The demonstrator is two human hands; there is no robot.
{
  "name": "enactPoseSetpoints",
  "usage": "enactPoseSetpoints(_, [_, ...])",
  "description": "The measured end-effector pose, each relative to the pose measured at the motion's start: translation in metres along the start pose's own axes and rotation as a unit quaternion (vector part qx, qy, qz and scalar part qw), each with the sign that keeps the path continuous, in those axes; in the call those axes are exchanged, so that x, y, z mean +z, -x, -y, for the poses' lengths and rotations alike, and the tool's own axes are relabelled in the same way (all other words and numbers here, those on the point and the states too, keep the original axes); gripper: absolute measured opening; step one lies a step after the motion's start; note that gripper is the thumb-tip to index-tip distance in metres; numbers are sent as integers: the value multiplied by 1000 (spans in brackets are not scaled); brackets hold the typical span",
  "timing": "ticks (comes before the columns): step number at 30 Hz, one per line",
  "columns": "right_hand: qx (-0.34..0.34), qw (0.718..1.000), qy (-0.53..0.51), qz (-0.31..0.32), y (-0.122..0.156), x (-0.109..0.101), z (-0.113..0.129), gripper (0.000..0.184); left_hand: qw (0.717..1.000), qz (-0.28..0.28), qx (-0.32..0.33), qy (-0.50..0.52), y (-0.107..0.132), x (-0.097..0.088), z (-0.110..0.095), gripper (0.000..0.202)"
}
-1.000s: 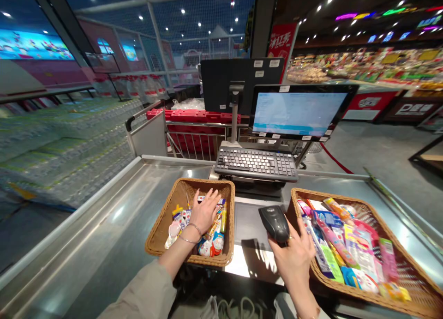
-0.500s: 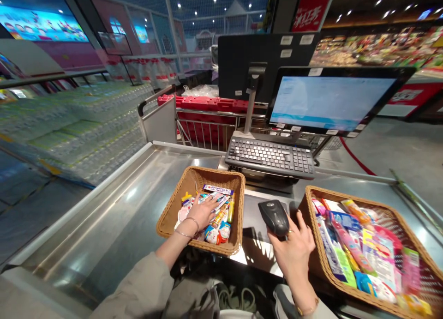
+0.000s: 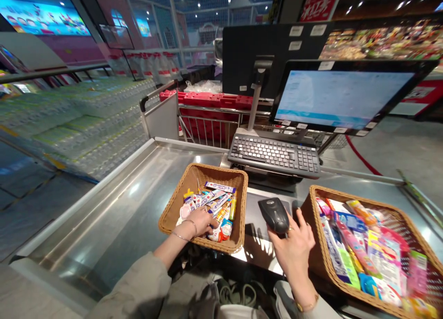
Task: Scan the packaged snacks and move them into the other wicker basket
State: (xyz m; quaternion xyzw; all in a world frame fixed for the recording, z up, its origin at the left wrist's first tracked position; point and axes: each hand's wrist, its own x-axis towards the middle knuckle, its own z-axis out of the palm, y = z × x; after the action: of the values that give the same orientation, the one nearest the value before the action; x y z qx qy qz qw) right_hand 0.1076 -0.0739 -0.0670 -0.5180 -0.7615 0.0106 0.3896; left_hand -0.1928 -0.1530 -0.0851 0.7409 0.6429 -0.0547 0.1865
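My left hand (image 3: 200,222) reaches into the left wicker basket (image 3: 166,217), its fingers curled down among small packaged sweets. Whatever lies under the fingertips is hidden. Close by the fingers are round sweets in blue, white and red wrappers (image 3: 226,227), with slim purple-and-white packs (image 3: 220,187) farther back. A yellow tube-like pack (image 3: 233,207) rests along the right inner side. My right hand (image 3: 296,245) grips a black barcode scanner (image 3: 275,214), thumb to its near side and some fingers stretched out to the right. The scanner is held above the metal counter (image 3: 138,189), between two baskets.
Another wicker basket (image 3: 320,238), full of colourful packages, stands at the right. Behind the scanner are a keyboard (image 3: 273,153) and a lit screen (image 3: 342,99). A second monitor (image 3: 242,63) shows its back. A shopping cart (image 3: 204,129) stands beyond the counter.
My left hand has drawn back toward the near side of the left basket, its fingers going from spread to curled. The right hand still holds the scanner in about the same place.
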Motion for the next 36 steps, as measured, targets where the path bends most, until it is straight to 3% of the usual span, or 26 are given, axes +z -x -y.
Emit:
enactPoseSetpoints(6, [-5, 1000, 4, -4, -1, -1, -1, 28, 999, 19, -44, -16, 2, -8, 11, 29])
enactPoseSetpoints(18, [8, 1000, -7, 12, -1, 3, -4, 34, 995, 67, -69, -38, 22, -6, 48, 15])
enactPoseSetpoints(36, [5, 1000, -13, -2, -2, 3, -4, 32, 994, 86, -67, 0, 18, 8, 56, 36])
